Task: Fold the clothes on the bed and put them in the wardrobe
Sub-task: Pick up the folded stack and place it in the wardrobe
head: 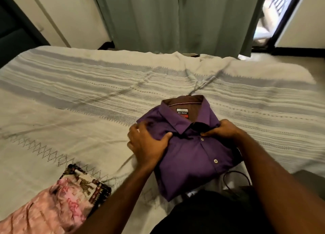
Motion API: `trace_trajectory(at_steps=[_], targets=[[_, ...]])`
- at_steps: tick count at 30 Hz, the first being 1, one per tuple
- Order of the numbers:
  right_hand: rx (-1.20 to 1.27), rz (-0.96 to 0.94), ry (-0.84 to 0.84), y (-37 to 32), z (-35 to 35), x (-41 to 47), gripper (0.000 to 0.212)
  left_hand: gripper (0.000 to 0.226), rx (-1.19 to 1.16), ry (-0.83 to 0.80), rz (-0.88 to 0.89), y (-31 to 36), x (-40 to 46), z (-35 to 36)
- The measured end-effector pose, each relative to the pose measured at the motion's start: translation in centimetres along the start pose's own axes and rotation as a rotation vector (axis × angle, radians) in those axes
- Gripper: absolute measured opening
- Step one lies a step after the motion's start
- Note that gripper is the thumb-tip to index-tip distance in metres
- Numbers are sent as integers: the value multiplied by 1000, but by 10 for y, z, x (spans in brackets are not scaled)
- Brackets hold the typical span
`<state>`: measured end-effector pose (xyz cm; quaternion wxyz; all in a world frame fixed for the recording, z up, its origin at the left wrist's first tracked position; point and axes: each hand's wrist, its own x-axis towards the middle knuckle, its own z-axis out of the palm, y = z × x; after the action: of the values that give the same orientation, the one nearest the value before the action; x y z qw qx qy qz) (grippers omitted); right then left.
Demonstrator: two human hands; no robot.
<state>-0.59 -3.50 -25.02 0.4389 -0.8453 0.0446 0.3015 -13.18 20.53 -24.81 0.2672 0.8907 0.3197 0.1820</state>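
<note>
Purple cotton, a folded dress shirt, lies collar-up on the striped bedspread at about five o'clock from the bed's middle. The left hand grips its left shoulder, thumb curled over the top, fingers tucked under the edge. The right hand pinches the fabric just beside the collar. A pink patterned cloth lies folded at eight o'clock.

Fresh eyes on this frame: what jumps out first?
The folded purple shirt, collar up, on the bed right of centre. The left hand grips its left shoulder and the right hand pinches it by the collar. Next, the pink patterned cloth at the bottom-left corner, and green curtains beyond the bed.
</note>
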Motion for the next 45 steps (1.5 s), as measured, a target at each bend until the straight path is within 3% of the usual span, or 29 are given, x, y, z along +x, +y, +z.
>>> trace_trajectory(at_steps=[2, 4, 9, 11, 15, 20, 23, 33, 40, 45], targets=[[72, -3, 5, 8, 0, -3, 37, 103, -123, -67, -272, -12, -5, 2], [114, -28, -27, 10, 5, -1, 39, 112, -365, -245, -496, -28, -7, 5], [227, -86, -106, 9, 11, -8, 38, 74, -978, -586, -627, -22, -2, 11], [338, -97, -145, 13, 13, -16, 45, 79, -1072, -631, -657, -15, 1, 15], [556, -116, -201, 19, 19, -29, 46, 75, -1079, -531, -522, -5, -5, 16], [640, -169, -156, 22, -6, -36, 65, 52, -1077, -616, -337, 35, 1, 8], [676, -230, -72, 19, -37, -46, 71, 56, -1052, -714, -247, 71, 13, 5], [799, -428, 493, 64, -250, -159, 91, 63, -1073, -1079, 247, 333, -29, 45], [782, -455, 991, 166, -404, -317, 78, 57, -1124, -1411, 577, 561, -193, 105], [817, -393, 1285, 275, -490, -406, 86, 51, -1061, -1706, 739, 688, -347, 157]])
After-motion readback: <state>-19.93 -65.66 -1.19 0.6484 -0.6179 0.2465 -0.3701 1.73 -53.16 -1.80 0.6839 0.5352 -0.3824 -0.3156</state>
